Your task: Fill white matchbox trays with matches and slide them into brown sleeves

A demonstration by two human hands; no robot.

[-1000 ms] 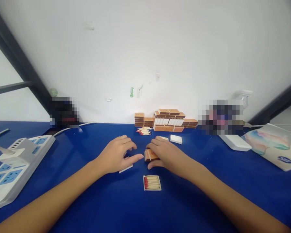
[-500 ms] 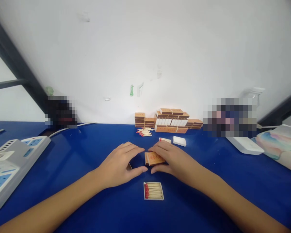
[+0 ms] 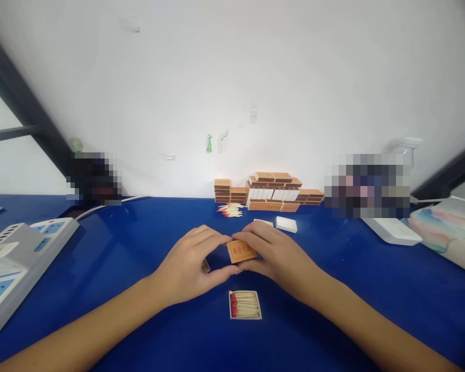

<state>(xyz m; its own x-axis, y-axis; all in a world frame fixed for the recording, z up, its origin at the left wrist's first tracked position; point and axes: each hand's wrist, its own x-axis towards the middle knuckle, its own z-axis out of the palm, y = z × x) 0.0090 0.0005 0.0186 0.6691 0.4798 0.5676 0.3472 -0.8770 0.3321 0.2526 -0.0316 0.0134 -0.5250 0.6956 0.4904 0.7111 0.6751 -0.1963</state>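
Observation:
An orange matchbox (image 3: 241, 251) with red characters on top is between my two hands over the blue table. My right hand (image 3: 277, 256) grips it from the right with thumb and fingers. The fingertips and thumb of my left hand (image 3: 196, 258) close around its left end. A small dark-edged thing (image 3: 205, 266) shows partly behind the left palm; I cannot make out what it is. Nearer me lies a white tray of matches (image 3: 245, 305), red heads to the left. Beyond my right hand are a partly covered match tray (image 3: 263, 223) and a white tray (image 3: 286, 224).
Stacked matchboxes (image 3: 273, 191) stand against the wall, with a pile of loose matches (image 3: 230, 210) before them. A power strip (image 3: 27, 268) is at left. At right lie a white device (image 3: 391, 231) and a colourful package (image 3: 445, 230).
The matchbox has tilted and moved slightly left, so its top label now faces me. My left fingertips have come onto its left end, and the right fingers have closed further around it.

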